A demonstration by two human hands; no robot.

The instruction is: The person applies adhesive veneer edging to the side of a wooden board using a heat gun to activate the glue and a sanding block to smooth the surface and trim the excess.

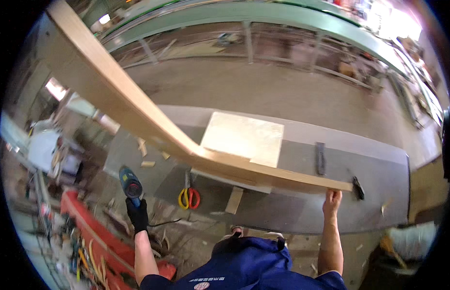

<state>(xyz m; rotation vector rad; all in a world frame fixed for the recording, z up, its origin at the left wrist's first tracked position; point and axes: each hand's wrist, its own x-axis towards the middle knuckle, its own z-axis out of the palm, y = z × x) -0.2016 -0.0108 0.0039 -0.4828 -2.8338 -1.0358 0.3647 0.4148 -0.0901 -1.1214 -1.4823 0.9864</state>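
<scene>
On your left, your gloved left hand [138,215] is wrapped around the handle of a blue power tool [130,183]; the view does not show if a finger is on a trigger, so it is best to keep fingers off it while you move the wood. What looks like a dark cord [165,223] hangs by that hand, and you should keep it away from your feet. Next, the long wood [171,145] slants down from the upper left and seems to turn at a corner in front of you. It looks big for one hand, so give it a firm rest. The scissors [189,197] lie on the counter [292,209], just on your side of the wood, with a small wood strip [234,200] to their right; push both away if they get in your way. A pale board [246,133] sits partly behind the wood, and a dark flat bar [320,159] lies farther right. Your bare right hand [332,199] grips the wood near its right end. Hold tight there, and watch the black tool [359,188] just beside that end.
</scene>
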